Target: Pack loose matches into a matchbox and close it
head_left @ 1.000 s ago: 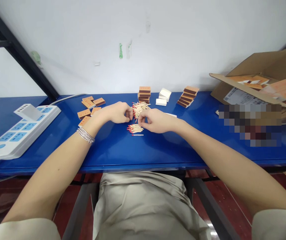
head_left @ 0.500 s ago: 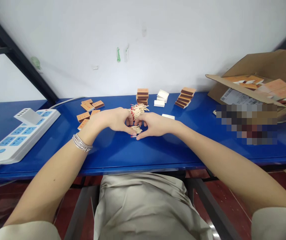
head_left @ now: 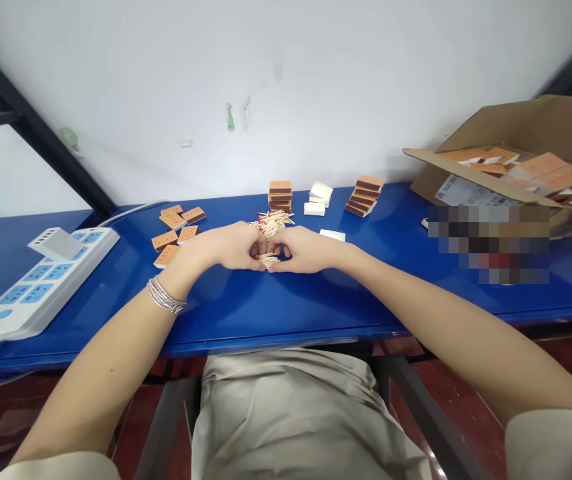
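Note:
My left hand [head_left: 229,247] and my right hand [head_left: 303,250] meet at the middle of the blue table [head_left: 286,300], fingers curled in around a small bundle of red-tipped matchsticks [head_left: 266,259] squeezed between them. Just behind my fingers lies a loose heap of matchsticks [head_left: 272,221]. A silver bracelet [head_left: 165,297] circles my left wrist. How many matches each hand grips is hidden by the fingers.
Orange matchboxes [head_left: 176,227] lie scattered at the left, with stacks [head_left: 280,195] [head_left: 365,193] and white inner trays [head_left: 319,197] near the wall. A white power strip [head_left: 36,277] sits far left. An open cardboard box [head_left: 516,167] stands at the right.
Both hands dropped from the rear heap toward me and closed together around the small bundle on the table, gathering it between the fingers. The view tilted slightly.

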Motion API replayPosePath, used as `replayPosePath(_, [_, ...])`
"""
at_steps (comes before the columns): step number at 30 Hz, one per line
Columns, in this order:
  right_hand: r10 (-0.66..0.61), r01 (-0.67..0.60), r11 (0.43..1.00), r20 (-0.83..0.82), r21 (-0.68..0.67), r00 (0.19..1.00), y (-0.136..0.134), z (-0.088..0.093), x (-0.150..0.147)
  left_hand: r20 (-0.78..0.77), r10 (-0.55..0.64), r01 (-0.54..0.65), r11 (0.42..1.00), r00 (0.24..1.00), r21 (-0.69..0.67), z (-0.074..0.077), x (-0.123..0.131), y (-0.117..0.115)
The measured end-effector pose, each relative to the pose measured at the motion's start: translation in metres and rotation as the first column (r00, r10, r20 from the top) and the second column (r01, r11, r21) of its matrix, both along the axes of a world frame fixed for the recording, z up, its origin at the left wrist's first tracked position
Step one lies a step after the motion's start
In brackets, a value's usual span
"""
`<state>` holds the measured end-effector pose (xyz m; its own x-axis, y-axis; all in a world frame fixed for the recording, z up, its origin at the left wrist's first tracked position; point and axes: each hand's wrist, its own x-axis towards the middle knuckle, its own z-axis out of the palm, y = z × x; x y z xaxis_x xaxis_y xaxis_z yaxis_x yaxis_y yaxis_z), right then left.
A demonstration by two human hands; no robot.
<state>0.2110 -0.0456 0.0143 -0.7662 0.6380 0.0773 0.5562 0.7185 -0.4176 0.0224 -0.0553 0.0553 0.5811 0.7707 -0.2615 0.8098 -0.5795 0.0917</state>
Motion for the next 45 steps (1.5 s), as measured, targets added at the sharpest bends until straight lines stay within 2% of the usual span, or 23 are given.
replayPosePath(4, [-0.022,0.022,0.999,0.004,-0.031,1.000,0.001,0.002,0.002,0.023,-0.014,0.014,1.000,1.000,-0.004,-0.002,-0.001,0.002])
replayPosePath(8, [-0.030,0.029,0.997,-0.016,-0.075,0.999,0.003,0.012,0.010,0.040,0.001,0.001,0.999,0.999,-0.034,0.001,0.002,-0.001])
replayPosePath(12, [-0.182,0.184,0.983,-0.079,0.021,0.980,0.019,0.027,0.038,0.051,0.001,0.002,0.998,0.999,-0.060,0.003,0.007,-0.006])
replayPosePath(14, [-0.280,0.279,0.958,-0.003,0.071,0.960,0.030,0.030,0.057,0.058,-0.015,0.018,0.998,0.998,-0.067,0.003,0.008,-0.007])
replayPosePath(16, [-0.371,0.364,0.929,0.146,0.072,0.917,0.041,0.029,0.073,0.066,-0.017,0.022,0.997,0.998,-0.074,0.002,0.008,-0.008])
replayPosePath(18, [-0.370,0.380,0.925,0.280,0.020,0.886,0.048,0.026,0.082,0.068,-0.005,0.011,0.996,0.998,-0.086,0.002,0.009,-0.008])
replayPosePath(21, [-0.283,0.335,0.939,0.375,-0.079,0.883,0.046,0.023,0.077,0.071,-0.002,0.011,0.992,0.997,-0.128,0.003,0.010,-0.010])
replayPosePath(26, [-0.092,0.155,0.974,0.344,-0.162,0.934,0.019,0.025,0.046,0.100,-0.014,0.029,0.988,0.995,-0.151,0.003,0.011,-0.011])
replayPosePath(29, [-0.040,0.101,0.980,0.327,-0.173,0.944,0.010,0.026,0.036,0.092,-0.020,0.033,0.988,0.996,-0.148,0.001,0.009,-0.010])
replayPosePath(33, [-0.009,0.079,0.970,0.290,-0.229,0.957,0.010,0.026,0.037,0.087,-0.022,0.035,0.988,0.996,-0.151,0.001,0.008,-0.008])
replayPosePath(37, [-0.030,0.053,0.986,0.149,-0.158,0.988,0.009,0.025,0.034,0.105,-0.045,0.060,0.989,0.993,-0.134,0.000,0.007,-0.008])
replayPosePath(41, [0.036,-0.043,0.996,-0.078,-0.084,0.996,0.000,0.021,0.021,0.109,-0.054,0.066,0.992,0.993,-0.110,-0.001,0.005,-0.007])
replayPosePath(45, [0.052,-0.055,0.997,-0.040,-0.062,0.998,-0.008,0.018,0.009,0.120,-0.066,0.078,0.991,0.991,-0.105,-0.004,0.002,-0.004])
